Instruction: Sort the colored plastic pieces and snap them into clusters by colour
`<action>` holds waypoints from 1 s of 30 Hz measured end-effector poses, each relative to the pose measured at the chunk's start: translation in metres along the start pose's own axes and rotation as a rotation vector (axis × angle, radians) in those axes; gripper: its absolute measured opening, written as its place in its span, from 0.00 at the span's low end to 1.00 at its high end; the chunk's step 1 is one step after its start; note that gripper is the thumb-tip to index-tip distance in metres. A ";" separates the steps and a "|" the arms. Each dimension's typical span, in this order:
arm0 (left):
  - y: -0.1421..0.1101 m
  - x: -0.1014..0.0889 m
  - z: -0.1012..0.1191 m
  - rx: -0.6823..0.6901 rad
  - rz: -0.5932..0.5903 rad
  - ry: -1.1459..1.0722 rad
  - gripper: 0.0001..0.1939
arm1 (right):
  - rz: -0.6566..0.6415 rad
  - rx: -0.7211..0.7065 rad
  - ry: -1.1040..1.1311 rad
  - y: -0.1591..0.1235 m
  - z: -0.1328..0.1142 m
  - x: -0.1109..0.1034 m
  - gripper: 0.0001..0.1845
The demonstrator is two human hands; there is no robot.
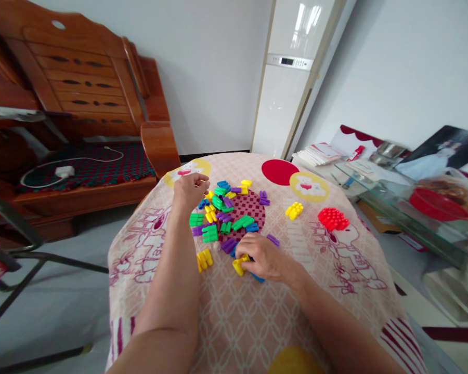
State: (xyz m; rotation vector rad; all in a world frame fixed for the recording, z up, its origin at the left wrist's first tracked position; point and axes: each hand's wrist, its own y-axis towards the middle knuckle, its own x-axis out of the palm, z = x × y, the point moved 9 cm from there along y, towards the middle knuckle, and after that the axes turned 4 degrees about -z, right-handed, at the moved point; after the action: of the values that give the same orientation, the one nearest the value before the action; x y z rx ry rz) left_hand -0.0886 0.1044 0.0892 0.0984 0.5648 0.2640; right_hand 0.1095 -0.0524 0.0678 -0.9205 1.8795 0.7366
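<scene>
My right hand (261, 255) is closed on a yellow toy block (238, 266) made of joined tubes, near the front of the pile. Part of a blue block (258, 278) shows beneath that hand. My left hand (190, 192) hovers at the pile's left side, its fingers loosely bent and apart, with nothing visible in them. Green blocks (209, 234), purple blocks (229, 245), blue and yellow ones lie scattered between the hands. Another yellow block (205, 259) sits by my left forearm. To the right stand a yellow cluster (294, 210) and a larger red cluster (333, 218) of blocks.
A patterned cloth covers the round table (234, 322). At the right, a glass shelf (398, 208) holds a red bowl (439, 203), papers and a photo. A wooden bench (78, 93) stands back left, a white cabinet-like appliance (281, 104) behind the table.
</scene>
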 end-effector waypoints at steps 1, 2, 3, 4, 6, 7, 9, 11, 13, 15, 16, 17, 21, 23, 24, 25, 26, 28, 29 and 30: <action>-0.001 0.001 0.002 0.003 -0.006 0.004 0.13 | 0.006 0.012 0.002 -0.001 0.002 -0.003 0.06; -0.001 0.003 0.003 0.008 -0.013 0.011 0.13 | 0.007 0.013 0.005 -0.003 0.002 -0.005 0.07; -0.002 0.004 0.006 0.016 -0.022 0.019 0.13 | 0.006 0.004 0.015 -0.004 0.002 -0.007 0.08; -0.003 0.006 0.008 0.025 -0.033 0.029 0.13 | 0.011 -0.004 0.038 -0.006 0.002 -0.009 0.09; -0.004 0.009 0.011 0.040 -0.055 0.048 0.14 | 0.072 0.014 0.140 -0.010 0.008 -0.018 0.11; -0.005 0.010 0.012 0.045 -0.062 0.058 0.15 | 0.131 0.049 0.219 -0.013 0.015 -0.024 0.11; -0.004 0.012 0.013 0.048 -0.070 0.075 0.15 | 0.285 0.137 0.388 -0.022 0.038 -0.039 0.13; -0.004 0.013 0.013 0.050 -0.077 0.089 0.16 | 0.445 0.201 0.487 -0.035 0.065 -0.054 0.14; -0.004 0.015 0.014 0.054 -0.085 0.097 0.16 | 0.589 0.239 0.489 -0.050 0.091 -0.069 0.13; -0.004 0.017 0.015 0.057 -0.087 0.102 0.16 | 0.719 0.320 0.449 -0.070 0.119 -0.082 0.11; -0.005 0.018 0.016 0.059 -0.089 0.105 0.16 | 0.788 0.389 0.431 -0.082 0.134 -0.087 0.11; -0.005 0.018 0.017 0.062 -0.090 0.106 0.16 | 0.865 0.469 0.416 -0.096 0.148 -0.092 0.11; -0.005 0.020 0.019 0.083 -0.098 0.099 0.16 | 1.149 0.717 0.244 -0.153 0.178 -0.112 0.16; -0.004 0.022 0.018 0.088 -0.106 0.095 0.16 | 1.164 0.825 0.092 -0.170 0.181 -0.118 0.15; -0.004 0.023 0.017 0.088 -0.112 0.092 0.17 | 1.123 0.884 0.024 -0.174 0.184 -0.119 0.14; -0.003 0.024 0.016 0.088 -0.118 0.089 0.17 | 1.056 0.938 -0.022 -0.175 0.187 -0.117 0.13; -0.003 0.025 0.015 0.087 -0.123 0.087 0.17 | 0.979 0.981 -0.049 -0.174 0.191 -0.114 0.11; -0.002 0.028 0.014 0.086 -0.132 0.086 0.17 | 0.836 1.030 -0.057 -0.168 0.198 -0.105 0.11; -0.002 0.028 0.014 0.086 -0.135 0.086 0.17 | 0.788 1.043 -0.054 -0.166 0.200 -0.101 0.11; -0.002 0.029 0.014 0.086 -0.138 0.086 0.17 | 0.758 1.053 -0.064 -0.164 0.202 -0.099 0.12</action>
State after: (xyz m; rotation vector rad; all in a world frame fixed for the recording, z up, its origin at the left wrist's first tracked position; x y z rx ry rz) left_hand -0.0569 0.1103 0.0859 0.1317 0.6660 0.1102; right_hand 0.3695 0.0451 0.0509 0.4908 2.1409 0.0809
